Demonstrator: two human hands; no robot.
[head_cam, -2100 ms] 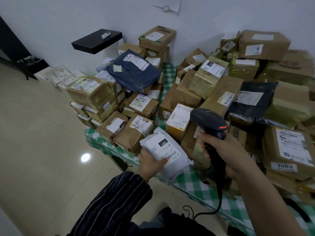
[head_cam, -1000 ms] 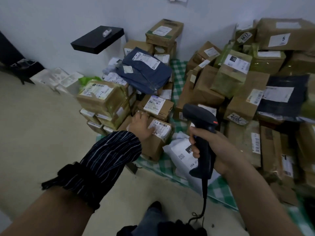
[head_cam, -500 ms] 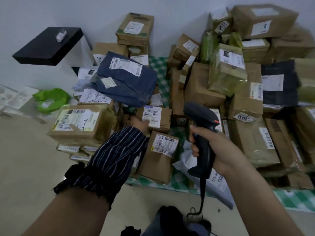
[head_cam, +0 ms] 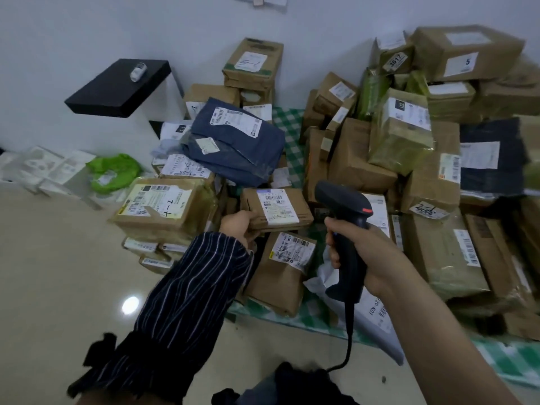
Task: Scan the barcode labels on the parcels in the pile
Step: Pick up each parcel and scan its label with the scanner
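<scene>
A pile of brown cardboard parcels with white barcode labels covers a green checked cloth (head_cam: 287, 124) on the floor. My left hand (head_cam: 238, 225) grips the near left corner of a small flat brown box (head_cam: 292, 207), label facing up. My right hand (head_cam: 355, 249) grips the handle of a black corded barcode scanner (head_cam: 344, 206), its head just right of that box and pointing toward the pile. A white plastic mailer (head_cam: 368, 314) lies below the scanner. Another labelled brown box (head_cam: 280, 276) sits under the held one.
A blue bag parcel (head_cam: 236, 144) lies on top behind the held box. A taped box marked 4-2 (head_cam: 166, 209) stands at left, with a green bag (head_cam: 114, 171) and white packets (head_cam: 43, 168) beyond. A black shelf (head_cam: 119, 89) juts from the wall. Beige tiled floor lies at left.
My left hand put down the white mailer, reached into the pile and took hold of the small flat box. The scanner stayed in my right hand beside it.
</scene>
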